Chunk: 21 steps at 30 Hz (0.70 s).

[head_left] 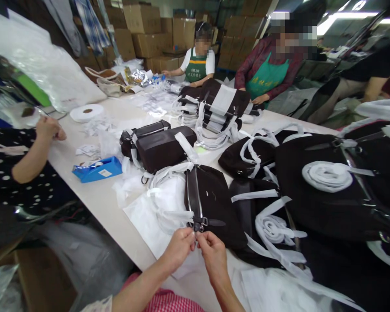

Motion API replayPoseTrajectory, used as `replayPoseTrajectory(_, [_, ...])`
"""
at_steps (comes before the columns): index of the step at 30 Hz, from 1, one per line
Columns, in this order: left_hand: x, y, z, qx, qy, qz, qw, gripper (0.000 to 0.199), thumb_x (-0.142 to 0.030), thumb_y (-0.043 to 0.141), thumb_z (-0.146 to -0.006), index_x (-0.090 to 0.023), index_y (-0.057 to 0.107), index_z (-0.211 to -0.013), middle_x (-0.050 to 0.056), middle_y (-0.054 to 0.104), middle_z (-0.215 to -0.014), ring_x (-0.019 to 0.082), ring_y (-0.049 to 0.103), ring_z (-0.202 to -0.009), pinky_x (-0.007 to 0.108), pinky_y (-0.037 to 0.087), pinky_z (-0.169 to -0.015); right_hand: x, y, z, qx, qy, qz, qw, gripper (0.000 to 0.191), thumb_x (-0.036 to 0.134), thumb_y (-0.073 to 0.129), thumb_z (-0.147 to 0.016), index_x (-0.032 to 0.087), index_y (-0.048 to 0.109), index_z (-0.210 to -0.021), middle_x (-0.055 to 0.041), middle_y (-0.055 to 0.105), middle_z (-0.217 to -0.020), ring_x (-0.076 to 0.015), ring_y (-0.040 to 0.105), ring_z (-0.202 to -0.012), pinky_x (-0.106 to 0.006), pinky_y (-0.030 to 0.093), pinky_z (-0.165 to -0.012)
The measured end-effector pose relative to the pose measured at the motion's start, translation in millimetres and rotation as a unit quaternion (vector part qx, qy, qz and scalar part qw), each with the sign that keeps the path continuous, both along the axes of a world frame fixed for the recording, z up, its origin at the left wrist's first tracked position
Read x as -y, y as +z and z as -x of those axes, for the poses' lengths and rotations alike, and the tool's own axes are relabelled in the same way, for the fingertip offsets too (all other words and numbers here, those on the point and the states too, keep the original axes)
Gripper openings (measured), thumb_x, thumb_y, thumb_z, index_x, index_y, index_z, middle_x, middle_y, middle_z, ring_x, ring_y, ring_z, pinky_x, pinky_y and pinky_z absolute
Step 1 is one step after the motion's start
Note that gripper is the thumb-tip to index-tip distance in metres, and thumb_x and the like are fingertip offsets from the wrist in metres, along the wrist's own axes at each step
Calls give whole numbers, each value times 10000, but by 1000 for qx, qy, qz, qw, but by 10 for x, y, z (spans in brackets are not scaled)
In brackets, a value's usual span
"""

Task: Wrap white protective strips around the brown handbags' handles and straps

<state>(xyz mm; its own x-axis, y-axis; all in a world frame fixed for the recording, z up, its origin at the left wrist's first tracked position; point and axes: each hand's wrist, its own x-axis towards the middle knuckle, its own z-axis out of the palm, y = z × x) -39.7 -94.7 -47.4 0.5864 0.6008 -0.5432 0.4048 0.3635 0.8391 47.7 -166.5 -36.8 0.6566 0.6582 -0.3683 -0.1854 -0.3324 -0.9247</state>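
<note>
A dark brown handbag (pixel 214 195) lies on the table in front of me, with a silver zipper along its near-left side and metal hardware (pixel 199 223) at its near end. My left hand (pixel 182 242) and my right hand (pixel 211 249) meet at that end, their thumbs and forefingers pinched close together. The small part of the handbag between the fingertips is mostly hidden. A strap wrapped in white material (pixel 169 216) curves along the handbag's left side. Beneath it lies a white sheet (pixel 143 225).
More dark bags with coiled wrapped straps (pixel 326 175) crowd the right. Another dark bag (pixel 162 147) and a stacked pile (pixel 221 102) stand farther back. A blue tape dispenser (pixel 99 169) and a white roll (pixel 86 112) sit left. Co-workers stand around the table (pixel 117 225).
</note>
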Motion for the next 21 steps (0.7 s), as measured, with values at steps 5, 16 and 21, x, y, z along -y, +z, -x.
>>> replayPoseTrajectory(5, [-9,66,-18,-2,11,38,999,267,-409,440,-746,-195,444,-586,-56,372,-473,75,261,-415,236,185,-457,-19,-41,16,-7,-8,-8,1000,331,465,593,-701,211,506,-507,45,496,-454,-122,448,-456,-244,372,-493])
replayPoseTrajectory(16, [-42,150,-36,-61,27,51,996,300,-403,427,-758,-188,458,-551,-42,398,-430,67,273,-368,231,152,-420,142,-20,-157,-96,63,22,993,261,397,697,-587,171,600,-673,50,535,-489,-97,400,-448,-222,299,-456])
replayPoseTrajectory(21, [-10,212,-58,-88,31,70,993,259,-373,436,-771,-183,484,-601,-42,427,-437,61,267,-346,221,136,-401,155,-199,-44,-47,22,12,999,206,332,661,-598,202,514,-660,65,535,-444,-98,400,-415,-218,283,-445])
